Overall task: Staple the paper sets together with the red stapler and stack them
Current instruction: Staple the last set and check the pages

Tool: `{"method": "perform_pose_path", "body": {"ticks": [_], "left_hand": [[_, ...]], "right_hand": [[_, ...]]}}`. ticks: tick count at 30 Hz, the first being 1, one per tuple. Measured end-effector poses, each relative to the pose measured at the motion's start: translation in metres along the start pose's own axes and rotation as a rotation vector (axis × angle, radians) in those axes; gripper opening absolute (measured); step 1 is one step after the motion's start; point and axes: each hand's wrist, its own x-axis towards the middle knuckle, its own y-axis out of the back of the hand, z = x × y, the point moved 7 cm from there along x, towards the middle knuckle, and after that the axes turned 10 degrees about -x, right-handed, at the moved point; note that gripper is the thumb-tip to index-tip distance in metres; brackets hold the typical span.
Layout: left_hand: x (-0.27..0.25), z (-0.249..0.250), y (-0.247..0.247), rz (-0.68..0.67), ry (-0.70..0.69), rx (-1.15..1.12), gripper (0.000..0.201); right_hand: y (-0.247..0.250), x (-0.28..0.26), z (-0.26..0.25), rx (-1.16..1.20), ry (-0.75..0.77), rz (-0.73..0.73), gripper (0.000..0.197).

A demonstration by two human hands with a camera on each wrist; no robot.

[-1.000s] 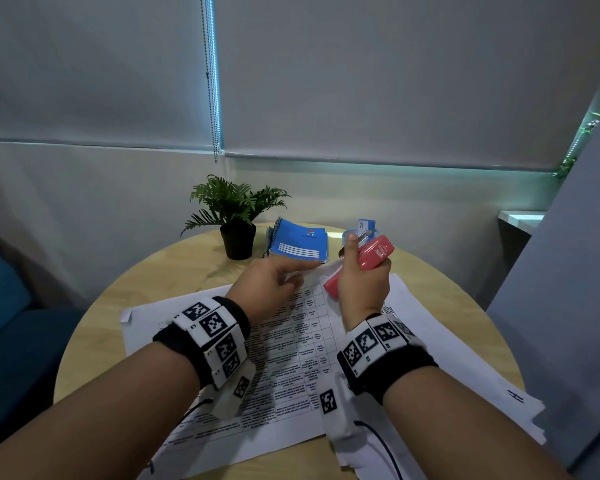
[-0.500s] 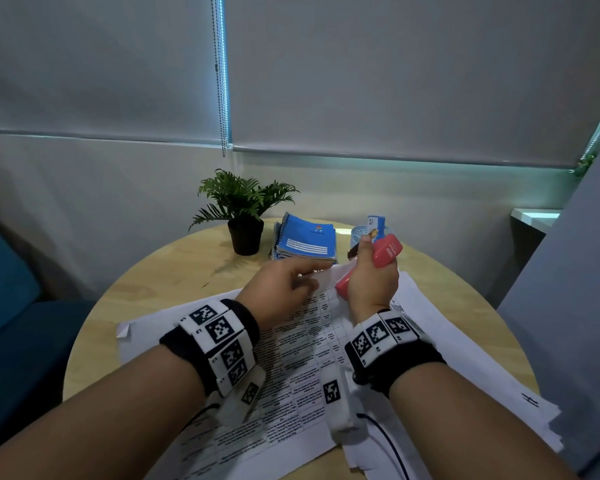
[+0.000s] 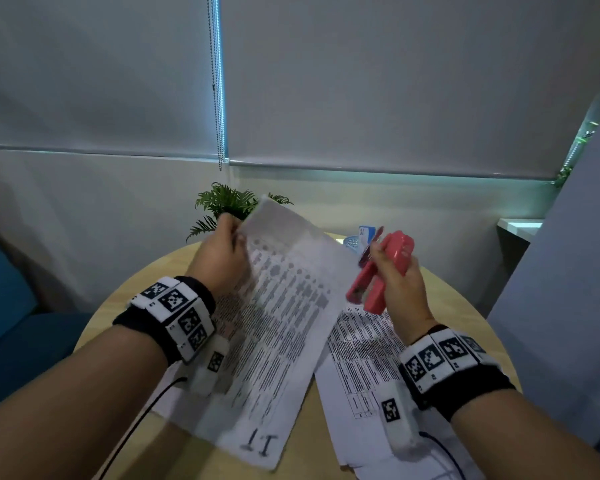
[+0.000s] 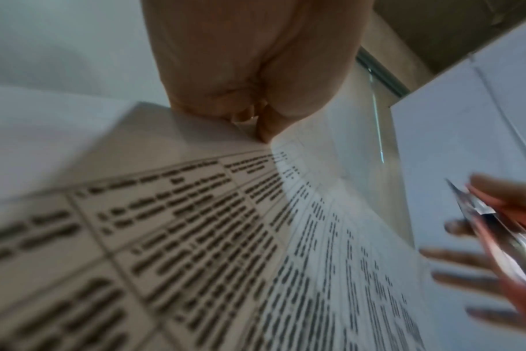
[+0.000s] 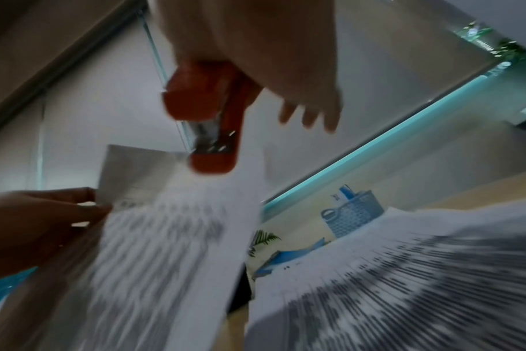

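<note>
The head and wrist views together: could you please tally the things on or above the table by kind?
Paper sets: 2, one lifted and one lying on the table
Red stapler: 1
Potted plant: 1
Blue notebook: 1
Blue basket: 1
Total: 6

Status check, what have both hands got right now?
Left hand pinches paper set by its top corner, lifted. Right hand grips red stapler, clear of the paper. More sheets on table; nothing blocking.
</note>
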Motion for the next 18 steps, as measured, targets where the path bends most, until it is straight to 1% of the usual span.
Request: {"method": "perform_pose_path", "body": {"ticks": [1, 2, 4, 6, 8, 10, 12, 14, 16, 18], "left_hand": [[0.003, 0.000, 0.009, 0.057, 0.011, -0.024, 0.007], [0.005, 0.001, 0.018, 0.115, 0.024, -0.055, 0.010], [0.009, 0.001, 0.032, 0.209, 0.052, -0.140, 0.016], [0.011, 0.002, 0.040, 0.250, 0.082, -0.216, 0.018], [0.013, 0.005, 0.044, 0.261, 0.093, -0.256, 0.017], [0.013, 0.009, 0.047, 0.247, 0.088, -0.265, 0.015], [0.014, 0.014, 0.048, 0.231, 0.074, -0.261, 0.011], [0.016, 0.014, 0.047, 0.178, 0.099, -0.238, 0.015], [0.014, 0.007, 0.039, 0.034, 0.141, -0.146, 0.023], [0.005, -0.006, 0.026, -0.169, 0.158, 0.017, 0.025]], "right_hand": [[-0.002, -0.004, 0.007, -0.049, -0.053, -0.100, 0.053], [-0.005, -0.010, 0.014, -0.096, -0.115, -0.196, 0.057], [-0.014, -0.025, 0.028, -0.165, -0.215, -0.386, 0.058], [-0.026, -0.041, 0.032, -0.202, -0.266, -0.543, 0.057], [-0.037, -0.049, 0.031, -0.185, -0.275, -0.619, 0.056], [-0.042, -0.050, 0.024, -0.159, -0.270, -0.603, 0.056], [-0.042, -0.045, 0.017, -0.121, -0.278, -0.543, 0.057], [-0.036, -0.037, 0.010, -0.053, -0.317, -0.485, 0.050], [-0.025, -0.025, 0.006, -0.028, -0.367, -0.436, 0.039], [-0.010, -0.012, 0.008, -0.067, -0.407, -0.401, 0.036]]}}
